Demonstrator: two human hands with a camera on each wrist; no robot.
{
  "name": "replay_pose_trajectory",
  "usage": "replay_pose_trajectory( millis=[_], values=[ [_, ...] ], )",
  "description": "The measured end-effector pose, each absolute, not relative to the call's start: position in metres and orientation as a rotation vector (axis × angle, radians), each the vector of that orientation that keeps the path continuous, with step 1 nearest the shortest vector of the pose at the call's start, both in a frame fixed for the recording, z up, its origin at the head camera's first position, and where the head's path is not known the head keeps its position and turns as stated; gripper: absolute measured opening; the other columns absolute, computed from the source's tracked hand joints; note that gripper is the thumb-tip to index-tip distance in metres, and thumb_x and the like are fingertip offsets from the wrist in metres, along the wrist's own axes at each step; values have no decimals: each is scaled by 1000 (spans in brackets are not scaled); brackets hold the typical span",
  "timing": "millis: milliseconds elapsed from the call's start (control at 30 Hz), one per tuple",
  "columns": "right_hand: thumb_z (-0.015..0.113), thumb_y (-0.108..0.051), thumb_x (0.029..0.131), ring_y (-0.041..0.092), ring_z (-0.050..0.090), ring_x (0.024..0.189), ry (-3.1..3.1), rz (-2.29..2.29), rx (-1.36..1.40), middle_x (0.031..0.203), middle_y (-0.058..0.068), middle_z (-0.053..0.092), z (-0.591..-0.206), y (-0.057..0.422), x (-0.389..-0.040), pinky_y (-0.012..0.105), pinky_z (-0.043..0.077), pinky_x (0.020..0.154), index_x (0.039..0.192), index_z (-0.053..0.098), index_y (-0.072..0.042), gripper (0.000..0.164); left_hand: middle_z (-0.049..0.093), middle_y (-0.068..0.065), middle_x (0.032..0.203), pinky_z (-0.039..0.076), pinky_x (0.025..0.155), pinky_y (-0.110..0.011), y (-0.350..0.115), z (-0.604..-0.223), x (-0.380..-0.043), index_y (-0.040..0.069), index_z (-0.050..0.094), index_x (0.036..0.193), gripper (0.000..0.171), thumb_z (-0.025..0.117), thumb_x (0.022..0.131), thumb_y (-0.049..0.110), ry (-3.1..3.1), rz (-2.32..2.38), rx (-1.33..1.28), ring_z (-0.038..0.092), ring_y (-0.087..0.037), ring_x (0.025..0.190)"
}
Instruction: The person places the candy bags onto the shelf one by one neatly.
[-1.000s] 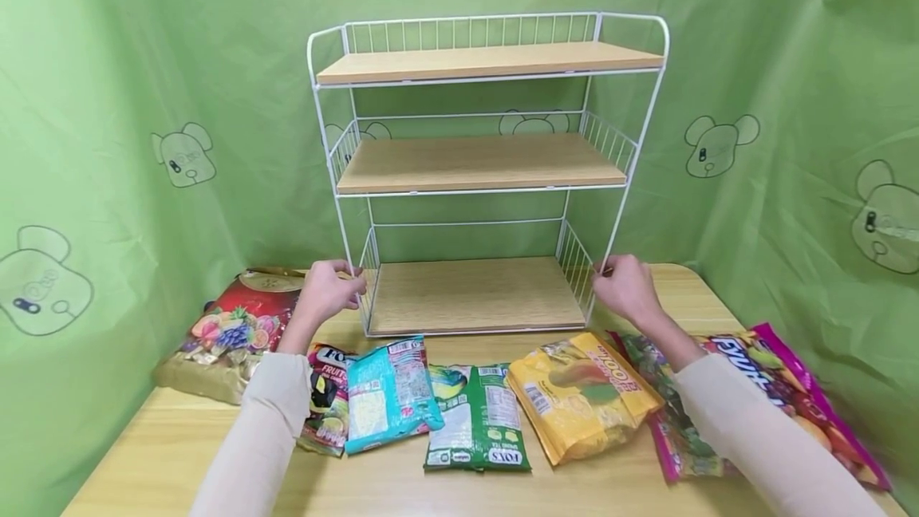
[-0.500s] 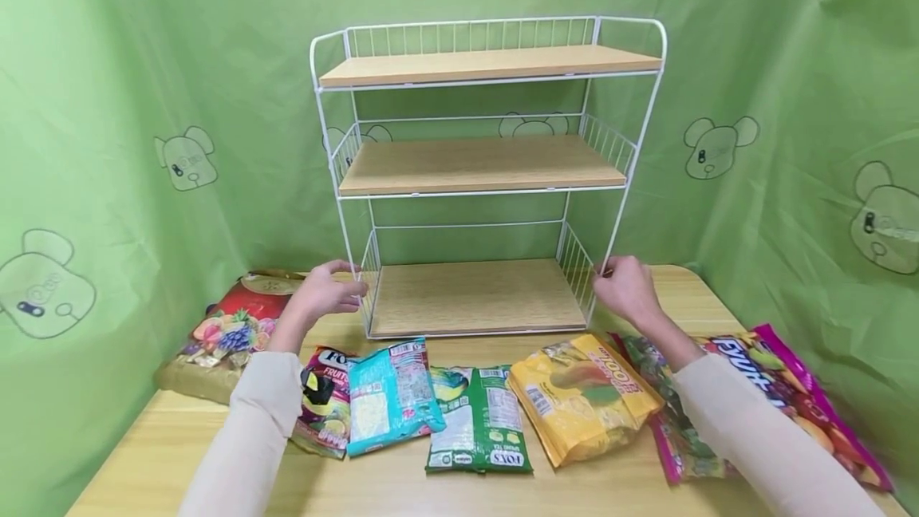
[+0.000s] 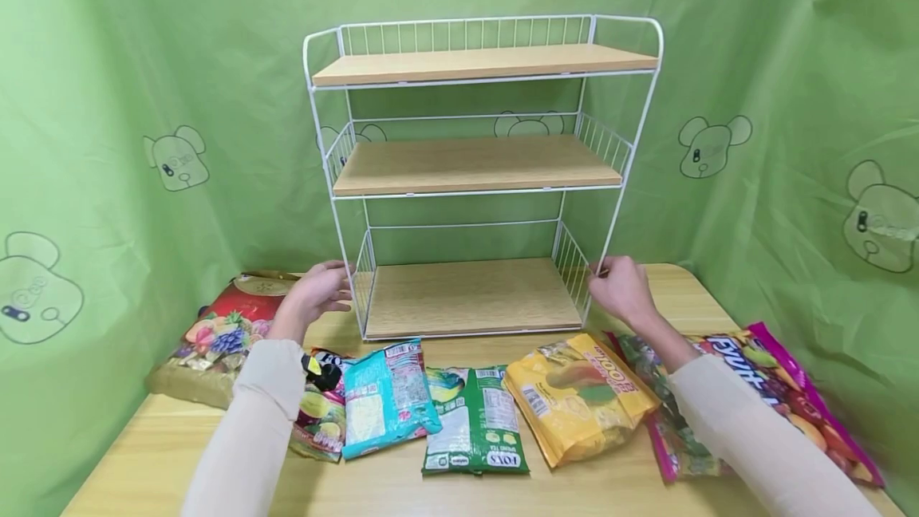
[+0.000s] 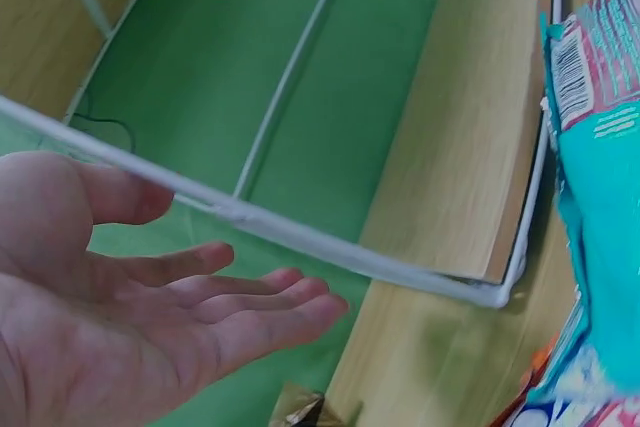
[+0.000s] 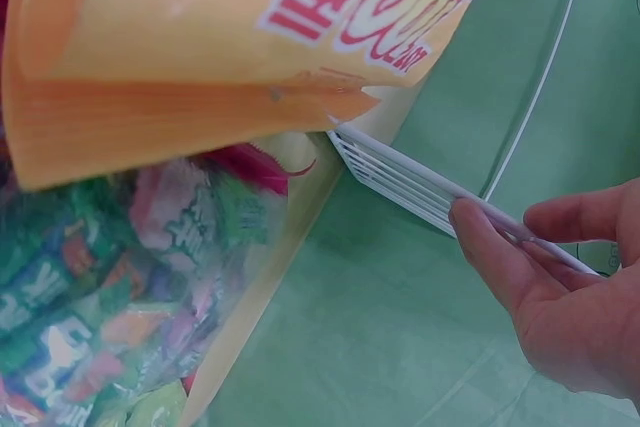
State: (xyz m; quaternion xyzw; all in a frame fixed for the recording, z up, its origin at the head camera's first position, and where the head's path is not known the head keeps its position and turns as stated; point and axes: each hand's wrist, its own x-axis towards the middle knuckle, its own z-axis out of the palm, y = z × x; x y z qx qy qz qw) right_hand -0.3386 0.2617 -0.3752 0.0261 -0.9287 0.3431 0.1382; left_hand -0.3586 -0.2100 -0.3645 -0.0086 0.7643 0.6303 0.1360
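Observation:
A three-tier wire shelf rack (image 3: 477,166), white with wooden boards, stands upright at the back of the table. My left hand (image 3: 316,294) is beside its left front post, near the bottom tier. In the left wrist view the fingers (image 4: 270,322) are loosely extended and hold nothing, with the thumb close to the white wire; whether it touches cannot be told. On the opposite side, my right hand (image 3: 623,287) pinches the right front post low down. In the right wrist view its thumb and fingers (image 5: 490,247) lie on both sides of the wire.
Candy bags lie in front of the rack: red-gold (image 3: 222,333), dark fruit-print (image 3: 326,421), teal (image 3: 388,401), green (image 3: 474,421), yellow (image 3: 581,397) and magenta-edged (image 3: 797,413). Green cloth walls (image 3: 775,238) surround the wooden table (image 3: 402,493) on three sides.
My left hand has let go of the left post, its fingers straightening, and moved slightly outward to the left. The right hand keeps its grip on the post. The view has shifted slightly.

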Motion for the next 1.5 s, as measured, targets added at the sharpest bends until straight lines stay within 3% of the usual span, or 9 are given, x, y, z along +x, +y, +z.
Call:
replay_pose_trajectory(
  millis=[133,267,533,767,1067,1267,1500],
  values=[
    [54,-3,88,20,56,52,-2676,981,72,101,36,69,-376,261,-338,30,46,41,112,66,15,33,49,-14,111,45,110,-57,-204,-367,-364,-6,18,158,57,34,110,19,2171,1851,-30,56,-15,84],
    [54,-3,88,21,58,54,-2662,958,77,100,35,69,-376,260,-338,31,48,42,111,67,14,32,47,-6,99,44,110,-59,-204,-368,-367,-3,17,158,56,34,110,19,2123,1877,-44,55,-12,81],
    [54,-3,88,22,60,57,-2670,973,71,103,36,69,-375,259,-337,30,49,43,114,66,15,33,41,-10,109,41,110,-64,-202,-371,-369,0,17,159,54,33,109,14,2081,1877,-63,51,-14,78],
    [55,-3,88,23,62,59,-2669,975,71,103,36,68,-376,259,-338,30,51,45,114,66,15,33,38,-20,128,41,111,-64,-203,-374,-372,2,18,159,53,32,111,19,2067,1859,-58,53,-19,82],
    [52,-4,90,19,55,51,-2673,1013,86,103,37,68,-378,262,-338,28,45,39,116,64,15,34,43,-22,129,45,109,-60,-205,-378,-374,0,20,159,55,35,109,16,2138,1821,-19,60,-17,81],
    [51,-5,90,19,56,51,-2674,999,102,102,36,68,-378,263,-338,29,45,39,116,64,15,35,50,-12,111,51,104,-56,-206,-379,-376,0,27,156,53,40,107,13,2170,1826,-30,62,-16,77],
    [51,-5,91,19,55,51,-2681,994,104,104,37,68,-380,262,-339,29,45,38,117,63,15,35,50,-11,109,50,105,-56,-211,-381,-378,2,28,156,53,42,106,13,2167,1813,-34,62,-21,83]
  ],
)
